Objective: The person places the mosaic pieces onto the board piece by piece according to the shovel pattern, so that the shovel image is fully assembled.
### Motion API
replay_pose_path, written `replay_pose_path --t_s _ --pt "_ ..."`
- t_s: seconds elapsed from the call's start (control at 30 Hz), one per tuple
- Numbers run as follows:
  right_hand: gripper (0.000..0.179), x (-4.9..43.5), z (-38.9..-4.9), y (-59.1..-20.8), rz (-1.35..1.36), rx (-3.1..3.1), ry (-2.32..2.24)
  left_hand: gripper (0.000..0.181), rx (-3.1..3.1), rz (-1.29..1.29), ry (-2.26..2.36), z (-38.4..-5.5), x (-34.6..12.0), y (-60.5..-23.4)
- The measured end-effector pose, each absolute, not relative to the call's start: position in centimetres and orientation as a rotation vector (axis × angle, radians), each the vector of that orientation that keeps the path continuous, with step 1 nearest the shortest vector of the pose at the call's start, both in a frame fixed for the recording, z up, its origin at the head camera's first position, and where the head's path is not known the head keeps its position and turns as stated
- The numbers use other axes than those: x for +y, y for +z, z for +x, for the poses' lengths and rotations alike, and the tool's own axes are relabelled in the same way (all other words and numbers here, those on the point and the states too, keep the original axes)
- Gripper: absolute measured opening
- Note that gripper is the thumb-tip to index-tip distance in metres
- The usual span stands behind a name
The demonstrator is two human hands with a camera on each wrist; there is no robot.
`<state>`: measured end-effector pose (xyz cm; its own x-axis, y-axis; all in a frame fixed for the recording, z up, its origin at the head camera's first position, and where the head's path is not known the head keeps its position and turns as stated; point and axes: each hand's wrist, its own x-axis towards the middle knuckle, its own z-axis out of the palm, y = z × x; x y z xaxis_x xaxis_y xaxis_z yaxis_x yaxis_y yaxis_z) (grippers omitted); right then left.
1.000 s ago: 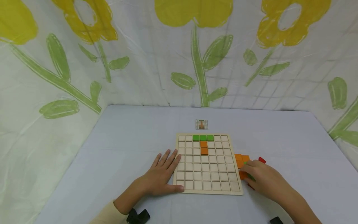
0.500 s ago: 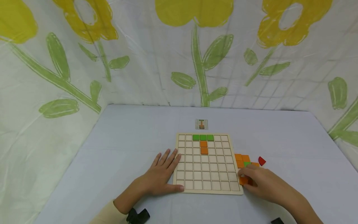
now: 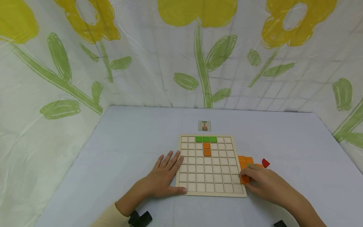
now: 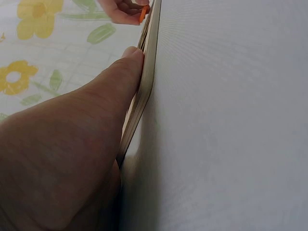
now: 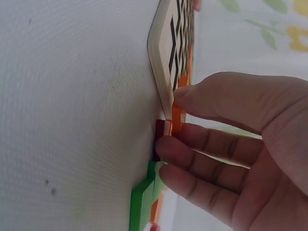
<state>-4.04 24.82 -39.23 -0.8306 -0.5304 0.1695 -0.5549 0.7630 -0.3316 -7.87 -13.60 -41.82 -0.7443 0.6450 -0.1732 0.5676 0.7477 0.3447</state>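
Note:
A wooden grid board (image 3: 199, 170) lies on the table, with green square tiles (image 3: 206, 139) in its far row and orange square tiles (image 3: 207, 149) in a column below them. My left hand (image 3: 163, 181) rests with fingers spread at the board's left edge, thumb on the near left corner. At the right edge, my right hand (image 3: 263, 181) pinches an orange square tile (image 5: 178, 115) between thumb and forefinger; in the right wrist view it stands edge-on at the board's rim. Under its other fingers are green (image 5: 144, 197) and dark red pieces (image 5: 159, 137).
Loose orange tiles (image 3: 245, 160) lie along the board's right side, partly hidden by the right hand. A red quarter-round piece (image 3: 265, 163) sits beyond them. Behind the board is a small printed pattern card (image 3: 204, 126). A flower-printed sheet (image 3: 147, 63) hangs at the back.
My right hand has shifted slightly left from the loose pieces to the board's right edge, now with an orange tile pinched. The red piece beside it shows more fully. The left hand stays put.

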Motion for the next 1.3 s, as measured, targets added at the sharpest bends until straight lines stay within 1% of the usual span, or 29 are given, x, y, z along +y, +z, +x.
replay_pose_path --t_s 0.53,0.97,1.3 --pt "0.025 24.0 -4.7 -38.5 0.885 -2.917 0.589 0.109 2.656 0.938 0.405 -7.9 -13.6 -41.9" --pt "0.020 22.5 -5.7 -38.5 1.022 -2.801 0.619 0.108 2.659 0.954 0.418 -7.9 -13.6 -42.1" --pt "0.019 21.3 -6.6 -38.3 1.043 -2.839 0.587 0.110 2.668 0.929 0.380 -7.9 -13.6 -42.2"
